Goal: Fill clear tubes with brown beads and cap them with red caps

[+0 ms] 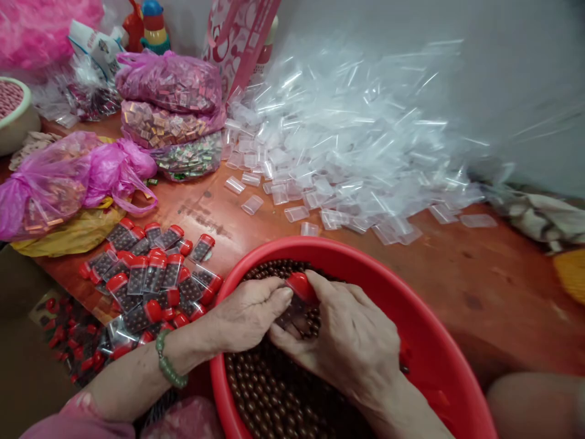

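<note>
A large red basin (439, 323) holds many round brown balls (269, 396). Over it, both hands hold one small clear container with a red cap (301, 286). My left hand (253, 308) pinches it from the left, its thumb near the cap; a green bead bracelet circles that wrist. My right hand (347, 335) grips the container from the right, forefinger by the cap and thumb underneath. The container's lower part is partly hidden between the fingers. Left of the basin lies a pile of filled clear containers with red caps (155, 271).
Clear empty sleeves (356, 152) are heaped at the back of the wooden table (493, 274). Pink bags of small packets (169, 85) stand back left, near a bowl of pink balls (27, 122). More capped containers (77, 341) lie below the left edge.
</note>
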